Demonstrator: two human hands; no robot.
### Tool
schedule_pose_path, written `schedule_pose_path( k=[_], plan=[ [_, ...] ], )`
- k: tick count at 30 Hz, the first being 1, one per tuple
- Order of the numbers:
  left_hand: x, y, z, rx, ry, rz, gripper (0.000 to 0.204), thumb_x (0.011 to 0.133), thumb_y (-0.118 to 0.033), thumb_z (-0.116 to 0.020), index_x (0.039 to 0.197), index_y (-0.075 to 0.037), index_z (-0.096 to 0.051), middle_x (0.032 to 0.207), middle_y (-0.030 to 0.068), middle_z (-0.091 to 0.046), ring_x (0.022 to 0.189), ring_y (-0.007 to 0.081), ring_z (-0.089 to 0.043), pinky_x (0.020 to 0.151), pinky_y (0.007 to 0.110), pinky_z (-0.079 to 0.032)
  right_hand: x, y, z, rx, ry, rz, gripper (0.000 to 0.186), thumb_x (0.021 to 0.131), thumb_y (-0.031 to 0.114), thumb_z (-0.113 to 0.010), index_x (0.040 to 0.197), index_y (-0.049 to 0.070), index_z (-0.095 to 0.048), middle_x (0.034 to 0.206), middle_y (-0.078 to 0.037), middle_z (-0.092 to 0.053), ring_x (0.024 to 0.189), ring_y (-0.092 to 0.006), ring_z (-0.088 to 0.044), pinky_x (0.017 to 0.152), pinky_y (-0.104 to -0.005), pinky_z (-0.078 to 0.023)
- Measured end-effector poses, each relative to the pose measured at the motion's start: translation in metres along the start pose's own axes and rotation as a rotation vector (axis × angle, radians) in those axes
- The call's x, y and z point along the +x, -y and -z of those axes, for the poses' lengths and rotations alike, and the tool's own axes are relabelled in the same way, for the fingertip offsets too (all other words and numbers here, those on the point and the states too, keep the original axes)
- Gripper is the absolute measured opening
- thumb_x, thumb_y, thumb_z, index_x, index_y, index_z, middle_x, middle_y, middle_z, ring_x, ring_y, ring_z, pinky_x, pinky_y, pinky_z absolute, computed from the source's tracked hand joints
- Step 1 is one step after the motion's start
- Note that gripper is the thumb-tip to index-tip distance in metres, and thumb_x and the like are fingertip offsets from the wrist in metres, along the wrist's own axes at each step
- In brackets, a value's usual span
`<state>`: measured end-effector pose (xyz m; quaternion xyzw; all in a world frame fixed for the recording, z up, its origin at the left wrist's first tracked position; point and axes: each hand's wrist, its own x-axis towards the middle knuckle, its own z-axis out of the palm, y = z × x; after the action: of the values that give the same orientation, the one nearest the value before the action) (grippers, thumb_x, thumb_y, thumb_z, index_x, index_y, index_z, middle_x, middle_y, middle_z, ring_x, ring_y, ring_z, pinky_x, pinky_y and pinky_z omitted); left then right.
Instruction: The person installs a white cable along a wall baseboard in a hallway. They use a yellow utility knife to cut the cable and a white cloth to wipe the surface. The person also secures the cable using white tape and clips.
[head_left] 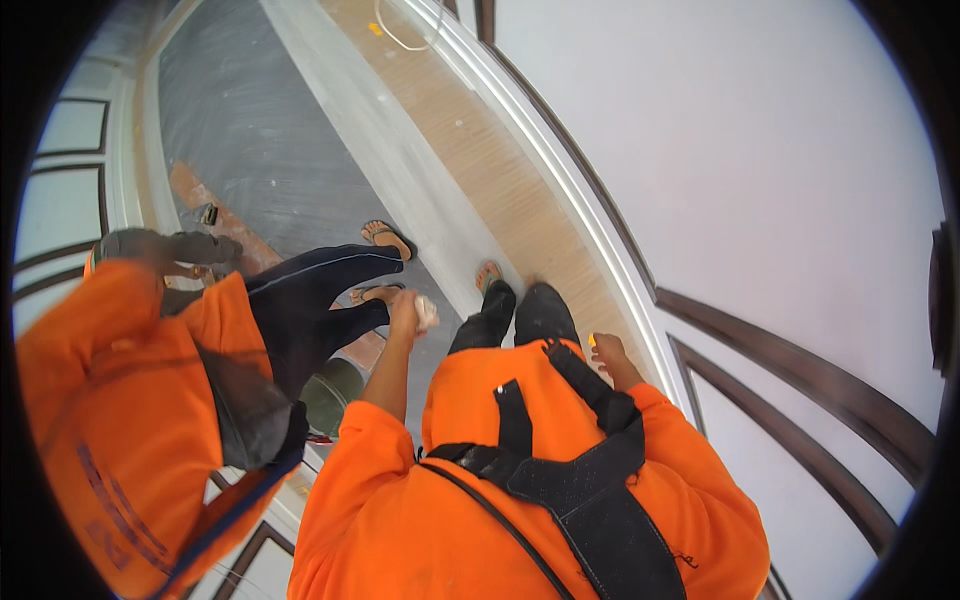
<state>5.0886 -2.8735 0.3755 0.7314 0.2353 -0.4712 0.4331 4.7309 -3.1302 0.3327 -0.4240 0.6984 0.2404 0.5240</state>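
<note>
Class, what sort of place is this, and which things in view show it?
Probably an indoor room being renovated: the grey floor has whitish smears, a stained board lies on it, and a bucket stands nearby.

"People in here? Quick."
"Three: camera wearer (400, 540), neighbour (110, 370) on the left, one more person (180, 246), mostly hidden."
"Wearer's hands?"
"Two: left hand (405, 314), right hand (610, 354). Plus one white wad (427, 314), one small yellow piece (592, 341)."
"Feet (385, 235) showing?"
"Three: wearer's one, neighbour's two."
"Buckets?"
"One bucket (330, 398). Also one yellow scrap (375, 29) on the floor (250, 90) and one white cord (408, 49), looped."
</note>
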Motion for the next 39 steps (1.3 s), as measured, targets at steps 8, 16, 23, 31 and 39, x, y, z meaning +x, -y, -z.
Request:
schedule_pose_path(
  k=[8,16,23,31,39],
  plan=[
    [0.032,-0.139,-0.043,-0.155,0.292,-0.166,0.035,0.085,-0.035,-0.06,0.096,-0.002,-0.055,0.085,0.0075,-0.058,0.074,0.0166,-0.06,0.064,0.03,-0.05,-0.028,0.102,-0.014,0.146,0.018,-0.027,0.037,0.08,0.037,-0.05,0.102,0.007,-0.053,0.087,-0.006,-0.056,0.076,-0.0204,-0.056,0.063,-0.0395,-0.041],
    [0.044,-0.258,-0.051,-0.324,0.466,-0.006,0.055,0.081,-0.058,-0.056,0.106,-0.009,-0.054,0.097,0.0073,-0.059,0.088,0.0209,-0.058,0.076,0.042,-0.048,0.035,0.217,0.011,-0.203,0.09,0.338,0.037,0.084,0.035,-0.048,0.107,0.007,-0.052,0.092,-0.008,-0.057,0.078,-0.0216,-0.055,0.063,-0.0398,-0.043],
    [0.021,-0.312,-0.064,-0.541,0.388,-0.21,0.03,0.078,-0.029,-0.053,0.098,-0.007,-0.052,0.09,0.01,-0.056,0.083,0.0247,-0.057,0.071,0.042,-0.05,0.034,0.342,0.037,-0.028,0.197,0.591,0.018,0.085,0.026,-0.049,0.087,0.008,-0.051,0.067,-0.003,-0.05,0.046,-0.0141,-0.045,0.04,-0.0277,-0.034],
    [0.064,-0.311,-0.047,-0.432,0.282,-0.273,0.025,0.06,-0.01,-0.042,0.079,-0.002,-0.055,0.076,0.0155,-0.056,0.063,0.0282,-0.057,0.053,0.04,-0.051,-0.022,0.361,0.012,-0.031,0.237,0.318,0.037,0.079,0.033,-0.055,0.106,0.01,-0.05,0.088,-0.003,-0.054,0.072,-0.0173,-0.054,0.056,-0.0344,-0.04],
    [0.081,-0.466,-0.025,-0.13,0.141,-0.313,0.044,0.081,-0.04,-0.048,0.067,0.0,-0.058,0.056,0.0127,-0.056,0.043,0.0249,-0.053,0.04,0.037,-0.045,-0.021,0.411,0.002,-1.088,0.013,0.747,0.028,0.079,0.026,-0.058,0.097,0.005,-0.055,0.093,-0.013,-0.058,0.077,-0.0255,-0.059,0.055,-0.0402,-0.042]
  ],
)
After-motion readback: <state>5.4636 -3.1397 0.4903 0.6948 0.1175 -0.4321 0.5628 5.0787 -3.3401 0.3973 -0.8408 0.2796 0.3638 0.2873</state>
